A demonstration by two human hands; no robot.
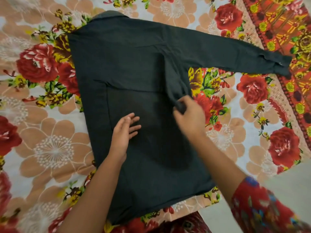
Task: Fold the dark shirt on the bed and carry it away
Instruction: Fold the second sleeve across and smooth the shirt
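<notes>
The dark shirt (134, 78) lies flat on the bed, back up, collar at the far end. Its left side is folded inward over the back. Its right sleeve (235, 49) stretches out to the right, cuff near the patterned border. My right hand (188, 115) pinches a bunch of the shirt's fabric at its right side edge, lifted slightly. My left hand (124, 132) hovers over or rests on the shirt's lower middle, fingers spread, holding nothing.
A floral bedsheet (50, 148) with red roses and peach flowers covers the bed. An orange-red patterned border (277, 19) runs along the far right. The bed's near edge and a pale floor (286, 187) show at lower right.
</notes>
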